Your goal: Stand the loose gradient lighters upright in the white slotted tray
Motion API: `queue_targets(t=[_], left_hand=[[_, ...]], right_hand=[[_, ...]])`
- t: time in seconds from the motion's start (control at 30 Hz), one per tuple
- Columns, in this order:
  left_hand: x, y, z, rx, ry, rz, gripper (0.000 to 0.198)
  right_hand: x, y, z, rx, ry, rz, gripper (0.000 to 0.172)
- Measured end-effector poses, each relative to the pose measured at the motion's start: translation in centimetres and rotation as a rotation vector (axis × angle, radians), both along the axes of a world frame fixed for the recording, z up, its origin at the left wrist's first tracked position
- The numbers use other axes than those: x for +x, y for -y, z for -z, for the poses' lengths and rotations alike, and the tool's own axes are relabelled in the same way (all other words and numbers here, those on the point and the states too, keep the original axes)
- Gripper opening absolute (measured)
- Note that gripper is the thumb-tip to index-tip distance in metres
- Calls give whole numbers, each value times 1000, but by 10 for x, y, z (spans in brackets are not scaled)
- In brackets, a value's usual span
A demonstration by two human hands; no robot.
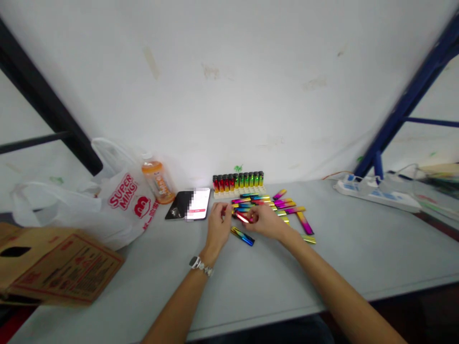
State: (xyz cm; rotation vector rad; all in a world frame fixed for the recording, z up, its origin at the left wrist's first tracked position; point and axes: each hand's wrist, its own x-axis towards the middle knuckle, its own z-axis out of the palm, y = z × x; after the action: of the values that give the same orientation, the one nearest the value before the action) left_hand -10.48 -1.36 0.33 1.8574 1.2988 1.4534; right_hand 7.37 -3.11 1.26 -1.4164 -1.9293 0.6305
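"Bare forearms [179,306] fill the bottom of my feed, reaching in over the near edge of the grey table [272,286]. What do you read on the fingers?"

"From my end, the right hand [267,220] holds a red lighter [242,218] slantwise in its fingertips, between the two hands. The left hand [219,224] has its thumb and fingers drawn narrow beside the lighter's left end; I can't tell whether they pinch it."

"And how much is done?"

"I see one row of lighters [241,181] upright in a white rack [219,195] near the wall, red-and-gold on the left, green-and-gold on the right. I'd call those placed."

"What's left?"

"Plenty, I'd judge. Loose lighters lie scattered behind and to the right of the right hand, with a pink-and-gold lighter [304,222] towards the right side. I also have a blue-and-gold lighter [243,236] lying on the near side of the held one. The right hand hides part of the heap, so I won't offer a total."

"Anything close by?"

"I have a lit-screen device [199,203] just left of the left hand, phone or tablet, and an orange drink bottle [159,184] farther left."
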Motion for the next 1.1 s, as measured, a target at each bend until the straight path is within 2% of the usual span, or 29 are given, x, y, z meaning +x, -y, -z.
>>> queue_targets(t=[0.1, 0.2, 0.4, 0.53, 0.67, 0.77, 0.9, 1.0, 1.1], left_hand=[[7, 1, -3, -78, 125, 95, 29], [17, 2, -7, -124, 187, 192, 29], [28, -8, -17, -145, 196, 237, 32], [35, -13, -22, -145, 348, 301, 35], [42, -5, -16, -286, 542, 354, 41], [44, 4, -11, -427, 602, 411, 51], [46, 12, -15, -538, 637, 332, 64], [50, 16, -20, -497, 626, 258, 61], [54, 17, -22, -462, 609, 239, 56]], right_hand=[[-4, 0, 6, -37, -304, -8, 18], [-13, 3, 7, -40, -454, 13, 21], [-21, 12, 7, 28, -504, 85, 27], [-15, 12, 12, 131, -502, 154, 36], [-10, 12, 13, 176, -520, 178, 44], [-10, 13, 12, 182, -536, 166, 48], [-10, 14, 11, 180, -548, 145, 49], [-10, 15, 11, 166, -547, 145, 51], [-11, 16, 11, 143, -544, 126, 52]])
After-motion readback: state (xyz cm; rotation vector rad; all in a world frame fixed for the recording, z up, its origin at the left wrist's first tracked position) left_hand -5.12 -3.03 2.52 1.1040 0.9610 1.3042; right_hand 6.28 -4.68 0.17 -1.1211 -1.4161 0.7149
